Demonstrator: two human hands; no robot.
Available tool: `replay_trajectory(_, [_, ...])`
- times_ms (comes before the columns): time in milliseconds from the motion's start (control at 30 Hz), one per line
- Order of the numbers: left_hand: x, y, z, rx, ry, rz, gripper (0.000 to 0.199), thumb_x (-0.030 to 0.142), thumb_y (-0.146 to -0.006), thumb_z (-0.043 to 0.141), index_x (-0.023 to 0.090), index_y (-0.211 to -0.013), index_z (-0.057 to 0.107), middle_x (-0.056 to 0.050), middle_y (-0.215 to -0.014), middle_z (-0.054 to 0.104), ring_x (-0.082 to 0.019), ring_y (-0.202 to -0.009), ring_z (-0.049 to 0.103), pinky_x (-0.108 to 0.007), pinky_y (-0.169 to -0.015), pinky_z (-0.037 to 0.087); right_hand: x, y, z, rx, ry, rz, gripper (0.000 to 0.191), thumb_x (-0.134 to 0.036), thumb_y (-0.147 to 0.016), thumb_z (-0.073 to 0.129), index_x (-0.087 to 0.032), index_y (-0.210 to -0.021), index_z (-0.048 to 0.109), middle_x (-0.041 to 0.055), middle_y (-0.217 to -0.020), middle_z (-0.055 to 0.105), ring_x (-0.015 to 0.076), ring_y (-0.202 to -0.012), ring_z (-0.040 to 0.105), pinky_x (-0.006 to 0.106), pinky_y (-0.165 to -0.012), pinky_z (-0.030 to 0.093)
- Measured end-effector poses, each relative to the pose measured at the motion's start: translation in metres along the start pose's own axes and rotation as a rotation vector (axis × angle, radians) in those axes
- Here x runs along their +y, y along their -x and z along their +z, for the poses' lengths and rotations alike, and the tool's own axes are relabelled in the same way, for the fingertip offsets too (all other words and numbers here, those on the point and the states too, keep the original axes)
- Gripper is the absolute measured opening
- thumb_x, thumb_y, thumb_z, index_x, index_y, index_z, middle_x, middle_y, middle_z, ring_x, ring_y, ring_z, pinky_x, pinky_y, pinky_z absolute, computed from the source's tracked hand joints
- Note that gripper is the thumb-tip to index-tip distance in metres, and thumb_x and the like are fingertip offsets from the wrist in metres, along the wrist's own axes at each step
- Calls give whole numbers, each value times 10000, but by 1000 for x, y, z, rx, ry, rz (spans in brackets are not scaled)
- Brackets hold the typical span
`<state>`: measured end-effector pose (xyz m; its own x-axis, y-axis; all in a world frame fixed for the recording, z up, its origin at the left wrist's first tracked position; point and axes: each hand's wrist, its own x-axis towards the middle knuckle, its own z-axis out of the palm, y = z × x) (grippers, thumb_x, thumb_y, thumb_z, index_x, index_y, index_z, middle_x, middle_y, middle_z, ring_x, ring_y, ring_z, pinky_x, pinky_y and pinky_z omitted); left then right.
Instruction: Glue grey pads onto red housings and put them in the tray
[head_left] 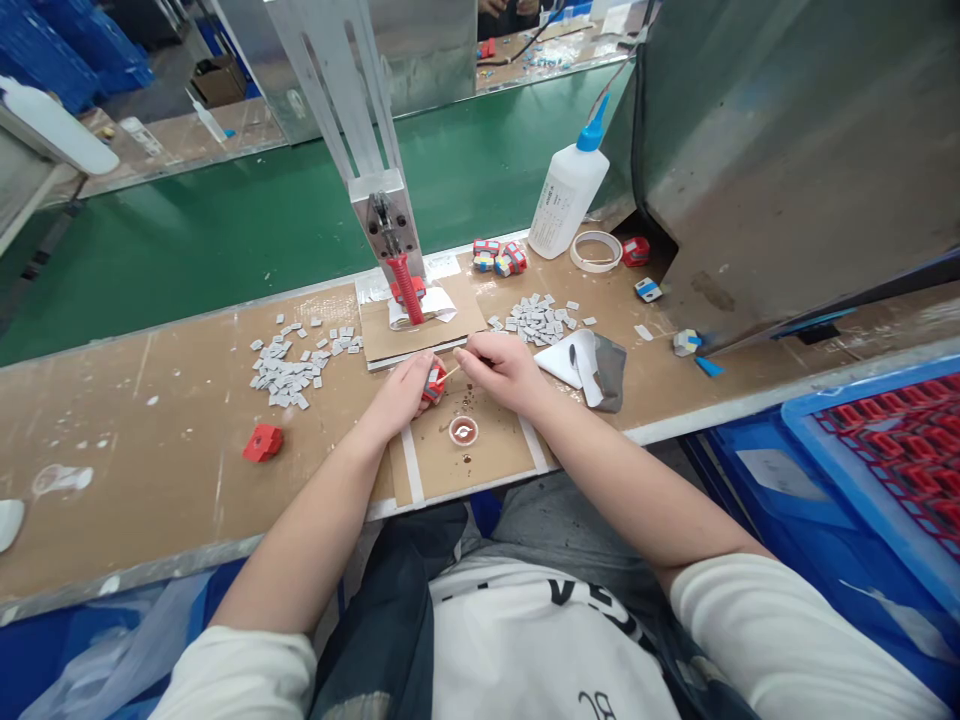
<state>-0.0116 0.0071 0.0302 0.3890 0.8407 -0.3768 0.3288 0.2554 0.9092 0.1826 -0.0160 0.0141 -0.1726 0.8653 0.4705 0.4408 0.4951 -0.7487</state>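
Note:
My left hand (pixel 407 392) is closed around a small red and grey plastic part (pixel 434 381), with part of it hidden by the fingers. A thin pale stick (pixel 449 375), like a toothpick or swab, is pinched in my right hand (pixel 496 368), and its tip reaches the red part. Below both hands a small round cup (pixel 463 430) of reddish-brown liquid sits on a cardboard sheet (pixel 491 468) spotted with dark drips. Small grey pieces lie in a left pile (pixel 289 372) and a right pile (pixel 541 320).
Behind my hands stands a press with a red handle (pixel 406 290). A white bottle (pixel 568 200), a tape roll (pixel 596 251) and several red-blue parts (pixel 499 257) are at the back right. One red part (pixel 262 443) lies left; a blue crate (pixel 802 440) stands right.

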Motion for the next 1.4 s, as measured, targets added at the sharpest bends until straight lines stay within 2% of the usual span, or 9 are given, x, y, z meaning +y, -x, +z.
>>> replay_trajectory(233, [3,1,1,15,0,-10,526,743,-957,517,219,-930,564,9,-643,561,-92,-450,358,-202,-417,221,0,0,-1,-29,-32,-2,437,-430,-1058,499,-231,-681,403,-36,-625,399,133,-613,393,290,-635,330])
replay_trajectory(433, [3,1,0,11,17,-8,545,758,-945,531,214,-939,572,7,-642,557,-93,-450,355,-210,-419,205,2,0,0,-39,-34,-7,430,-389,-1051,504,-229,-668,395,-36,-622,398,134,-613,383,292,-638,326])
replay_trajectory(633, [0,0,0,11,-15,17,536,747,-968,491,218,-927,560,9,-610,557,-93,-434,341,-205,-411,223,-1,-1,1,31,-38,12,445,-420,-1061,521,-230,-683,384,-39,-634,393,132,-614,380,297,-638,313])
replay_trajectory(833, [0,1,0,12,-31,7,426,598,-1049,415,214,-947,567,11,-632,569,-88,-438,349,-190,-417,250,-1,-1,1,145,-30,16,478,-460,-1066,525,-228,-674,379,-48,-621,376,124,-604,365,284,-626,294])
replay_trajectory(933, [0,1,0,19,-37,2,416,577,-1056,404,211,-944,569,10,-629,571,-90,-439,360,-187,-416,255,0,-2,2,168,-11,29,486,-472,-1065,526,-226,-671,382,-47,-617,382,121,-605,363,279,-623,290])
replay_trajectory(1267, [1,0,-1,11,21,10,518,727,-967,509,213,-930,565,20,-594,548,-77,-409,314,-178,-390,210,1,0,3,38,-45,-11,448,-394,-1043,549,-223,-661,388,-59,-606,369,108,-586,372,269,-618,309])
replay_trajectory(1400, [0,-1,-2,5,59,-12,529,736,-961,510,212,-943,573,22,-580,542,-69,-388,288,-175,-386,185,2,-1,3,53,-26,7,444,-379,-1025,561,-224,-650,381,-55,-597,374,109,-582,376,269,-604,301])
